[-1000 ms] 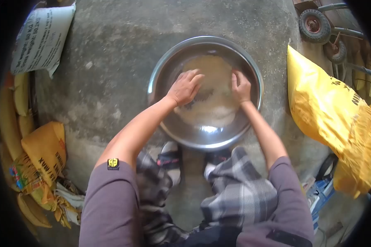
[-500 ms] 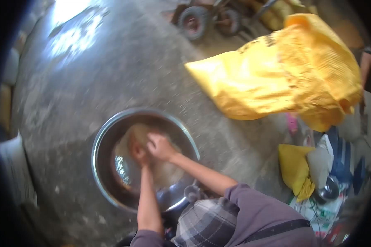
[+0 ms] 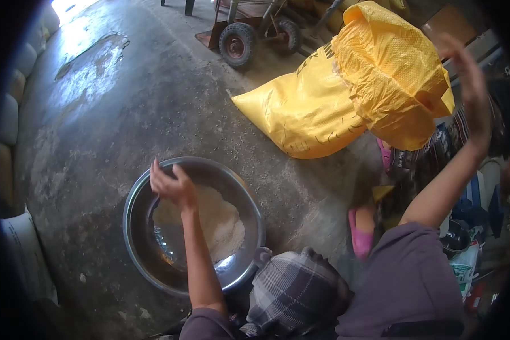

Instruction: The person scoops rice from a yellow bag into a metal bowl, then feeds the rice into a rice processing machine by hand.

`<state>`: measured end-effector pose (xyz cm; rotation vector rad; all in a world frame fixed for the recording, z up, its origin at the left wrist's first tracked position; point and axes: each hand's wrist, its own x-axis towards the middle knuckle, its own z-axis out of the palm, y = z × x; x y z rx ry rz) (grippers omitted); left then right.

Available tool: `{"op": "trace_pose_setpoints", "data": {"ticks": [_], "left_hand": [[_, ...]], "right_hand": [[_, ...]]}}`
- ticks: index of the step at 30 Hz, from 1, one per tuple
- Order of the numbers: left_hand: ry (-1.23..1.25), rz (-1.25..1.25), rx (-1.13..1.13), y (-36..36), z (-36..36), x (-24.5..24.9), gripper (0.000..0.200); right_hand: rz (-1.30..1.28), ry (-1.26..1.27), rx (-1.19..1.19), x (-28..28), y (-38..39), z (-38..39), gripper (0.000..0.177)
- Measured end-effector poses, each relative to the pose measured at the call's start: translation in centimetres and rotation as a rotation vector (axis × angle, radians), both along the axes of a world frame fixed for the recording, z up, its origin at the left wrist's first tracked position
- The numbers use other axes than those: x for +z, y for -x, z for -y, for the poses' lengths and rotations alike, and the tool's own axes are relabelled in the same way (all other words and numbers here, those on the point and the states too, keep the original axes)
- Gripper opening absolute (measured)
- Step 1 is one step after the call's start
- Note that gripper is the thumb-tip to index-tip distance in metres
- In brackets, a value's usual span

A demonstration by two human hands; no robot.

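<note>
A wide steel basin (image 3: 131,226) rests on the floor, with a heap of pale grain (image 3: 221,226) inside. Over its far left rim I hold my left hand (image 3: 174,186), empty, with the fingers apart. My right hand (image 3: 471,93) is raised far out to the right, fingers stretched and holding nothing. It is nearest to the bunched end of a large yellow woven sack (image 3: 323,107), which overlaps the far side of the floor. Close against my front, beside the basin, is a person in a grey plaid hat (image 3: 294,289).
Another person in pink shoes (image 3: 360,232) stands beside the yellow sack, mostly hidden. Behind it is a hand cart with black wheels (image 3: 238,45). A white sack (image 3: 28,249) lies at left. A dark bowl (image 3: 457,237) sits among bags at right.
Both hands have left the grain: the left moved up and left, the right swung far right and up. The other person's pink shoes and legs have come into fuller view.
</note>
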<state>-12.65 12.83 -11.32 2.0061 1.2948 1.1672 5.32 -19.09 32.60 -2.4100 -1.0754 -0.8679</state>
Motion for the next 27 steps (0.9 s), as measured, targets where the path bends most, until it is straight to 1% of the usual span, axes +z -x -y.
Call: {"op": "trace_pose_setpoints", "data": {"ticks": [1,3,4,5,6,7,8,9,11,12,13,14,15,16,17,18,19,21,22,23,24,25,26,27], "left_hand": [[-0.012,0.009,-0.055,-1.2,0.0,2.6,0.049],[0.264,0.235,-0.432,-2.9,0.9,10.2,0.054],[0.271,0.218,-0.590,-3.3,1.4,13.9,0.058],[0.242,0.163,-0.702,-3.5,2.1,17.3,0.065],[0.403,0.288,-0.849,-4.1,2.9,20.0,0.080],[0.351,0.294,-0.929,-4.4,3.6,22.3,0.089],[0.295,0.299,-1.011,-4.7,4.5,24.2,0.098],[0.154,0.175,-1.041,-5.4,5.6,25.8,0.112],[0.045,-0.285,-1.129,-6.0,7.9,26.8,0.121],[0.046,-0.395,-1.136,-6.7,8.1,25.2,0.124],[0.054,-0.505,-1.131,-8.0,8.0,22.4,0.128],[0.069,-0.552,-1.126,-9.0,7.1,19.4,0.128],[0.084,-0.599,-1.126,-9.3,6.3,16.4,0.127],[0.111,-0.616,-1.108,-9.2,6.1,13.6,0.127],[0.099,-0.365,-1.081,-8.9,6.0,11.0,0.116],[0.084,-0.114,-1.051,-8.5,5.9,9.4,0.105],[0.103,-0.123,-1.053,-8.0,6.2,8.5,0.105],[-0.064,-0.141,-1.077,-5.8,7.1,6.8,0.068],[-0.146,-0.204,-1.167,-5.2,7.7,6.1,0.052],[-0.142,-0.191,-1.154,-5.2,8.6,5.1,0.052],[-0.127,-0.162,-1.209,-5.7,9.4,3.9,0.053],[-0.110,-0.133,-1.266,-5.7,9.9,4.1,0.055],[0.059,-0.147,-1.365,-5.7,10.5,4.3,0.054],[0.126,-0.114,-1.374,-6.4,12.2,3.3,0.052]], "right_hand": [[-0.234,-0.069,-0.004,-1.6,-1.9,1.2,0.052],[-0.612,0.240,-0.197,-4.7,0.7,0.3,0.054],[-0.503,0.519,-0.205,-6.3,1.4,-0.7,0.061],[-0.857,0.379,-0.156,-8.2,4.1,-2.7,0.067],[-0.958,0.434,-0.230,-9.5,6.6,-5.2,0.073],[-0.785,0.679,-0.122,-12.2,6.9,-6.0,0.070],[-0.777,0.649,0.018,-14.7,8.0,-7.3,0.064],[-0.777,0.612,0.165,-16.9,8.8,-8.9,0.058],[-0.824,0.574,0.263,-20.2,11.5,-11.4,0.045],[-0.789,0.582,0.307,-21.2,12.9,-12.1,0.039],[-0.755,0.595,0.362,-21.8,13.9,-12.6,0.033],[-0.814,0.524,0.391,-21.7,14.8,-12.9,0.035],[-0.855,0.643,0.300,-21.2,15.3,-13.4,0.037],[-0.920,0.553,0.325,-21.9,14.4,-13.0,0.039],[-0.982,0.457,0.344,-22.7,13.1,-12.2,0.040],[-1.083,0.419,0.230,-22.4,11.9,-11.9,0.042],[-1.179,0.380,0.101,-22.3,10.7,-11.4,0.045],[-1.265,0.433,-0.132,-23.6,8.3,-10.1,0.052],[-1.258,0.450,-0.130,-25.0,7.8,-9.2,0.052],[-1.027,0.658,-0.111,-26.2,7.3,-8.5,0.054],[-0.786,0.852,-0.089,-26.6,6.9,-8.6,0.055],[-0.777,0.866,-0.084,-25.9,7.2,-9.5,0.055],[-0.758,0.925,-0.181,-24.8,7.6,-10.3,0.056],[-0.736,0.980,-0.280,-23.2,8.1,-11.2,0.057]]}}
